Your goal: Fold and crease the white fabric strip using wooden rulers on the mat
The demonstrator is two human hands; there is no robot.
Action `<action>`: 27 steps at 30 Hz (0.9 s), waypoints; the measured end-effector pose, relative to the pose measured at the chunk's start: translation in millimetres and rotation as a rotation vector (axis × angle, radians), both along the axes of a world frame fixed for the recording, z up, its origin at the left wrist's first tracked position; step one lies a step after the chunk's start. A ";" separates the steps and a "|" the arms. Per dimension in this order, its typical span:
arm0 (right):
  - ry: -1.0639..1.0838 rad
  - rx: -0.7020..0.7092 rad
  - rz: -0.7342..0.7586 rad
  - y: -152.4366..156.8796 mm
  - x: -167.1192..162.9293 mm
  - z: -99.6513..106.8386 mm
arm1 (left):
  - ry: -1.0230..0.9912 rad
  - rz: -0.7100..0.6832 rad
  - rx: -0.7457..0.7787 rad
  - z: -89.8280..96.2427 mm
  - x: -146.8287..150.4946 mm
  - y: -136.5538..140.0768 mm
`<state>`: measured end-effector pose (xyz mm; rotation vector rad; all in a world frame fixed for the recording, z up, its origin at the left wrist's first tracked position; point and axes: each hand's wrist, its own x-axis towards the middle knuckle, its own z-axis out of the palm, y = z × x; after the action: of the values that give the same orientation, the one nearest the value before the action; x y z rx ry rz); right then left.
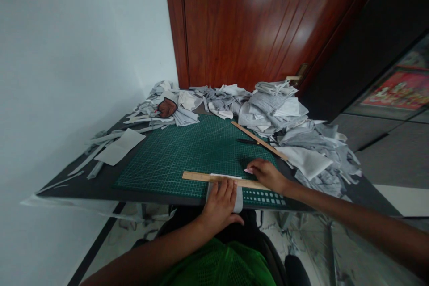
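Observation:
A wooden ruler (197, 176) lies across a folded piece of grey cloth (238, 199) at the near edge of the green cutting mat (157, 156). My left hand (219, 203) presses down on both, its fingers stretched flat over the ruler and its thumb out to the side. A white strip shows just beyond the ruler. Above the ruler's right part, my right hand (266, 174) is closed in a pinch on a small flat pink piece of what looks like tailor's chalk (248, 170). The ruler's right end is hidden by that hand.
A second wooden ruler (258, 138) slants across the mat's right side, beside a dark slim tool (247, 141). Heaped grey and white cloth (275, 107) lines the back and right. More scraps (187, 114) and a white sheet (120, 146) lie left. A wooden door (241, 22) stands behind.

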<state>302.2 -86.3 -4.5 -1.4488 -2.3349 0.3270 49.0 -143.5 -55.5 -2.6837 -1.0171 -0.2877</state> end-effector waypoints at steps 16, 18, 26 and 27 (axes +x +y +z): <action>-0.109 -0.025 -0.017 -30.9 -20.8 -14.4 | -0.154 -0.108 -0.189 18.0 -41.2 36.8; -0.117 -0.016 -0.021 -15.6 -29.0 -6.0 | -0.168 -0.149 -0.227 27.5 -53.4 46.3; -0.168 0.041 -0.098 80.4 -45.6 17.9 | -0.092 -0.153 -0.275 43.3 -76.7 74.9; -0.165 0.048 -0.116 87.6 -44.0 16.1 | -0.086 -0.095 -0.267 43.9 -76.1 79.0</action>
<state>258.2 1.3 11.5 -1.6349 -2.3545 0.1229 -27.1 -64.5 -11.6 -2.9897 -1.0177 -0.3075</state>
